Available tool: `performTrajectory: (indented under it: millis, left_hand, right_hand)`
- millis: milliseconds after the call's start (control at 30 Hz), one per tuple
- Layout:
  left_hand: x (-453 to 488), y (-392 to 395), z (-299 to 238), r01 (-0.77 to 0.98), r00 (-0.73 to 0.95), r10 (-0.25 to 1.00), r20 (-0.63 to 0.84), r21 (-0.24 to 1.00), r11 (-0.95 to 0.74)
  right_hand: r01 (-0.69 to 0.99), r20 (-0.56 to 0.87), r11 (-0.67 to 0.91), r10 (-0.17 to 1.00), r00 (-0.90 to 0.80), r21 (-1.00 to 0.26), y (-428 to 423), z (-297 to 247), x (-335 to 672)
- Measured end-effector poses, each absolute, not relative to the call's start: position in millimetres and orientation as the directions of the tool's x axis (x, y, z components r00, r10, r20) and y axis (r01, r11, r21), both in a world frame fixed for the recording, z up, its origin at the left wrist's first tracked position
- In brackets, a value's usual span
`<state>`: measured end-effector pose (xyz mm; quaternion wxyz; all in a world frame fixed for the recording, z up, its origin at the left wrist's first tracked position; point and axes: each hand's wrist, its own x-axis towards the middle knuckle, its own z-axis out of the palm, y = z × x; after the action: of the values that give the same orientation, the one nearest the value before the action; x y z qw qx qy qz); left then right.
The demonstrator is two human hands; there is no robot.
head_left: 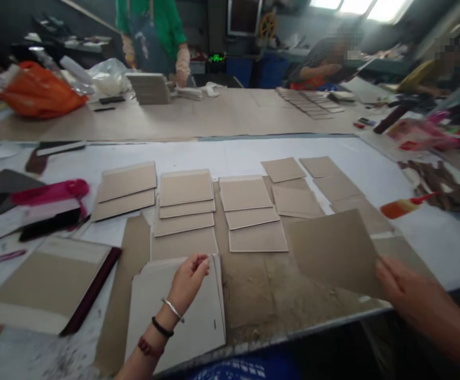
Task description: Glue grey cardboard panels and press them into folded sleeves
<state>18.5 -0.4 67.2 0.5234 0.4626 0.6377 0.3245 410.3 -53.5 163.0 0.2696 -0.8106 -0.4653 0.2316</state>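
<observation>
My right hand (402, 282) grips the right edge of a brown cardboard sheet (335, 253), which it holds tilted over the near right of the table. My left hand (190, 279) is over a stack of pale grey boards (174, 311). Its fingers are curled together, and whatever lies inside them, if anything, is hidden. Beyond the hands, overlapping cardboard pieces lie in columns: one group at the left (129, 182), one in the middle (186, 187) and one farther right (247, 194). More flat pieces (297, 200) lie behind the held sheet.
A brush (402, 207) with a red handle lies at the right. To the left are a board with a dark red edge (51, 285), a pen (3, 257) and a pink item (51, 192). An orange bag (39, 92) sits on the far table. Several people work beyond.
</observation>
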Motion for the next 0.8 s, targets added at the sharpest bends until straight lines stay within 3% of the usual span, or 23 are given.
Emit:
performTrajectory:
  millis: [67, 200, 267, 367, 433, 600, 700, 800]
  left_hand:
    - [-19.1, -23.0, 66.4, 0.265, -0.155, 0.916, -0.37, 0.878, 0.399]
    - [-79.5, -80.9, 57.9, 0.31, -0.43, 0.846, -0.315, 0.829, 0.466]
    - [-93.5, -107.9, 56.2, 0.196, -0.482, 0.797, -0.364, 0.842, 0.503]
    - [-96.5, -136.6, 60.0, -0.09, -0.407, 0.759, -0.508, 0.849, 0.521]
    - [-94.3, -147.8, 63.1, -0.143, -0.329, 0.772, -0.544, 0.837, 0.528]
    - [-102.2, -160.9, 56.5, 0.13, -0.318, 0.84, -0.439, 0.858, 0.497]
    - [-114.5, -164.4, 46.6, 0.26, -0.323, 0.863, -0.388, 0.841, 0.475]
    - [-124.4, -164.8, 39.3, 0.348, -0.288, 0.873, -0.393, 0.806, 0.478]
  right_hand:
    - [0.534, -0.216, -0.466, 0.859, 0.464, -0.706, -61.5, 164.4, 387.9]
    - [0.13, -0.518, -0.594, 0.773, 0.367, -0.794, -79.4, 137.2, 307.1]
    - [0.064, -0.597, -0.626, 0.765, 0.241, -0.777, -87.4, 116.5, 265.3]
    - [0.046, -0.647, -0.648, 0.762, 0.034, -0.76, -97.5, 89.0, 214.3]
    - [0.069, -0.647, -0.643, 0.761, -0.055, -0.763, -103.5, 76.1, 188.9]
    - [0.267, -0.57, -0.527, 0.813, -0.116, -0.807, -109.5, 58.6, 152.3]
    - [0.505, -0.451, -0.329, 0.882, -0.138, -0.798, -104.0, 52.2, 145.5]
    - [0.731, -0.364, -0.12, 0.913, -0.186, -0.672, -96.3, 48.1, 143.7]
